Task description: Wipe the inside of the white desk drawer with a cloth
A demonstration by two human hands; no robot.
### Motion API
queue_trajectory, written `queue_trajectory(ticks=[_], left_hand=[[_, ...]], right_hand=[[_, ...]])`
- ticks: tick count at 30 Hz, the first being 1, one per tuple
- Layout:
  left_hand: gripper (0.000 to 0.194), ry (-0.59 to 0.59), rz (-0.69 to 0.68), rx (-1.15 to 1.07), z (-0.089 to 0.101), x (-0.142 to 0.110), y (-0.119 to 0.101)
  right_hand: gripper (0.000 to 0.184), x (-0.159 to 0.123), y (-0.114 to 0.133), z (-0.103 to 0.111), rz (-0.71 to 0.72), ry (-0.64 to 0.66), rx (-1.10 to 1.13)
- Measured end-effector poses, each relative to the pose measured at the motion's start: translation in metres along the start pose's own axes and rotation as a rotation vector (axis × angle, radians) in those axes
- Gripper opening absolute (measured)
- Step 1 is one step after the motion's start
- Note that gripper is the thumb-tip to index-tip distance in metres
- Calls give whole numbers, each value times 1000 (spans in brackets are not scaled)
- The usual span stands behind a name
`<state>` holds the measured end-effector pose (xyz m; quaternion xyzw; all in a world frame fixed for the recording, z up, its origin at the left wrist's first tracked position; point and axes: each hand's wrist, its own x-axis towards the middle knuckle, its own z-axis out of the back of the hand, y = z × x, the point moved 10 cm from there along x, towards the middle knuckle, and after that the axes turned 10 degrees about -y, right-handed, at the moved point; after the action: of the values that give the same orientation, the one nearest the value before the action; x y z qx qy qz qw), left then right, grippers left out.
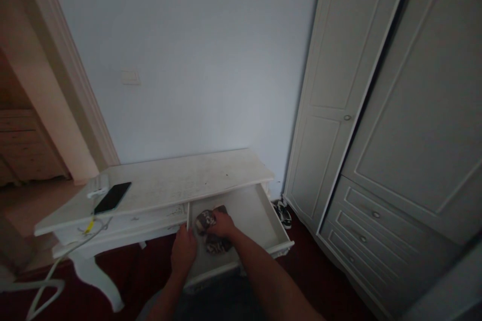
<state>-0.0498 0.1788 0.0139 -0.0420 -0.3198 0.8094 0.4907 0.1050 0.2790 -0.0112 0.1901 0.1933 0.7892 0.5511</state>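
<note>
The right-hand drawer [248, 210] of a white console table stands pulled out. Inside it, toward its left side, lies a crumpled brown-and-white patterned cloth [218, 247]. My right hand [222, 224] reaches into the drawer from above, its fingers closed on the cloth; part of the fabric is hidden beneath it. At the drawer's left wall is my left hand [184, 251], with the fingers curled against the wall's edge and partly out of sight.
On the white tabletop [181, 173] lie a dark phone [113, 196] and a white object [98, 185] at the left. A pale cable [70, 251] hangs at the lower left. Shoes [282, 214] sit on the floor by the white wardrobe [324, 135] at right.
</note>
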Motion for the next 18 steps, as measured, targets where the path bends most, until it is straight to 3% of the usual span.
queue_trajectory(ticks=[18], left_hand=[[36,-19,33,-21,-1,1,5]], right_hand=[[67,11,-37,31,-104,-77,43]])
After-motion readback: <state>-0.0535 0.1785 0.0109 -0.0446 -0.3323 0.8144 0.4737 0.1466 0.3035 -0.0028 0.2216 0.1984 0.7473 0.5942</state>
